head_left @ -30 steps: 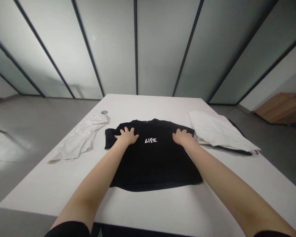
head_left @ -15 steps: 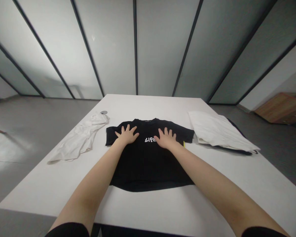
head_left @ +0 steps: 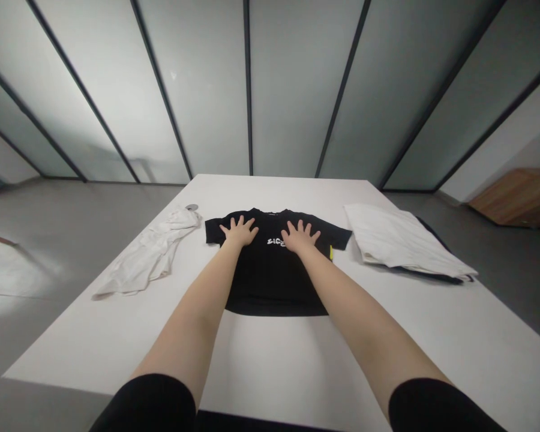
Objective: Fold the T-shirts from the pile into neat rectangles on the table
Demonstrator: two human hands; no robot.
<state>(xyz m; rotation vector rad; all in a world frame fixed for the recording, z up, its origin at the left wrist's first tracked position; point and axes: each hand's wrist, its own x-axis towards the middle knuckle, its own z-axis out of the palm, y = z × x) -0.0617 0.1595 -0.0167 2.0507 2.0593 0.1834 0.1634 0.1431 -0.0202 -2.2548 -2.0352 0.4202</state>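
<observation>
A black T-shirt (head_left: pixel 270 279) lies spread out on the white table, its collar at the far side and its hem toward me. White lettering shows on its chest, partly covered by my right hand (head_left: pixel 299 237). That hand rests flat on the right chest area with its fingers spread. On the left chest area, close to the sleeve, my left hand (head_left: pixel 240 231) lies palm down, fingers also apart. A small yellow tag (head_left: pixel 331 252) sticks out at the shirt's right side seam.
Left of the shirt lies a crumpled white garment (head_left: pixel 150 255) on the table (head_left: pixel 279 366), with a grey disc (head_left: pixel 191 207) behind it. To the right is a stack of folded white and dark cloth (head_left: pixel 405 240). Frosted glass panels (head_left: pixel 283 90) stand behind.
Both hands have pushed forward, sliding the black T-shirt away from me. Its hem now lies farther from the table's near edge. The other garments have stayed put.
</observation>
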